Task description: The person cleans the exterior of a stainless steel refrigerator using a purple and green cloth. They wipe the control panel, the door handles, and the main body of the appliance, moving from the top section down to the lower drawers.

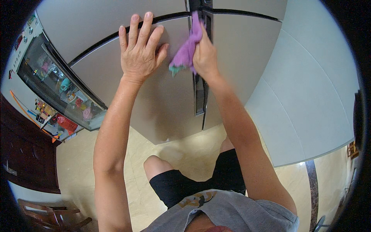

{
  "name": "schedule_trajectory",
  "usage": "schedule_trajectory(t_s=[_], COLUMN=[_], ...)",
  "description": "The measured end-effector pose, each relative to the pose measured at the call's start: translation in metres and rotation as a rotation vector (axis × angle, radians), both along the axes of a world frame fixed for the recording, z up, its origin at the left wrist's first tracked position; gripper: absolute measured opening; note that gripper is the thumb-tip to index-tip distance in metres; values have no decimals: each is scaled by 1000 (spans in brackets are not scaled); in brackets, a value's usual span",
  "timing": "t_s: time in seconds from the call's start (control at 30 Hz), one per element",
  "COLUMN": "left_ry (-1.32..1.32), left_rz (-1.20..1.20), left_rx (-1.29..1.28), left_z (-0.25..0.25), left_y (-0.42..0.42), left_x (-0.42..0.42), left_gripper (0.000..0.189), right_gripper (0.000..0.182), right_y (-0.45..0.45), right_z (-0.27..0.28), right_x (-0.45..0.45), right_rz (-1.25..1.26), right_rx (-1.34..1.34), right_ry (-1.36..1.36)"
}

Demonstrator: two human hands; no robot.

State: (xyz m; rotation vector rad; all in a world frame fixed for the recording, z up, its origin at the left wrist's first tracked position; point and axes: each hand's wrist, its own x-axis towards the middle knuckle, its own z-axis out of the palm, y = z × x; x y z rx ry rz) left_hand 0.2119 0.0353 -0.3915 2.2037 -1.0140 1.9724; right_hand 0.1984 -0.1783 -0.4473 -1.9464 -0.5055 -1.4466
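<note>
A multi-door refrigerator with grey-beige fronts stands before me. My left hand [140, 50] lies with fingers spread against its lower left door [165, 95], the fingertips reaching over the dark gap below the upper door [116, 14]. Bunched in my right hand [206, 56] is a purple cloth [187, 50] with a green patch at its lower corner. The cloth is at the recessed vertical handle [199, 95] between the two lower doors, partly covering it. My right fingers are mostly hidden behind the cloth and the hand.
At left stands a glass-fronted cabinet [66, 84] with assorted items inside; bottles and a red package [66, 123] sit below. A dark wooden door [26, 150] and wooden chair [52, 216] are further down. A pale panel [304, 87] flanks the refrigerator at right. Tiled floor [136, 156] lies below.
</note>
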Motion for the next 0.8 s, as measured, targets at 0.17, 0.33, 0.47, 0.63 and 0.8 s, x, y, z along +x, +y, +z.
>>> schedule_trajectory(t_s=[0.17,0.33,0.47,0.63,0.8], left_ry=[3,10,9,-1,-2], left_rz=[-20,-14,-3,-5,12], left_rx=[-3,3,-3,2,-1], left_z=[-4,-4,-1,-4,-4], left_y=[1,-2,2,2,-3], left_x=[2,1,0,3,2], left_gripper=[51,51,51,51,46], right_gripper=[68,63,49,31,27], right_y=[2,0,4,-5,10], right_z=[-84,-41,10,5,-21], right_x=[-30,-25,-36,-35,-24], right_rz=[-118,-243,-339,-440,53], right_rx=[-174,-235,-310,-367,403], right_ry=[221,149,175,290,428])
